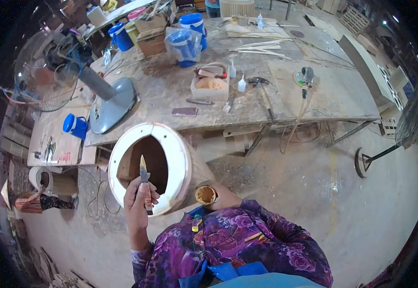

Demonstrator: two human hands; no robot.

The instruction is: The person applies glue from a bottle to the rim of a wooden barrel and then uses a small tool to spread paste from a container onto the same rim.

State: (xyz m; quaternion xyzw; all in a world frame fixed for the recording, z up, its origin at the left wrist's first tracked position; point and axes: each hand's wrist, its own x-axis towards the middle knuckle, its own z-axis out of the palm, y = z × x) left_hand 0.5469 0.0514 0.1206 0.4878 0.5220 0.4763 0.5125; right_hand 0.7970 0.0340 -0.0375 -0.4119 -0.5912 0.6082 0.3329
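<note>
My left hand (136, 198) is closed around the handle of a narrow putty knife (143, 172), its blade pointing up with tan paste on the tip. Low in front of my body, my right hand (224, 197) grips a small cup of brown filler paste (205, 195). Just beyond the knife lies a large hollow wooden drum (197, 168) on its side. Its white ring-shaped end (174, 161) faces me around a dark opening, and the left hand overlaps the ring's lower edge in this view.
A long worktable (247, 113) stands ahead, bearing a plastic tub (210, 89), a hammer (259, 81), a sander (305, 77) and blue jugs (184, 48). A fan's round base (115, 105) stands at left, another fan (362, 162) at right. A person (38, 201) is at far left.
</note>
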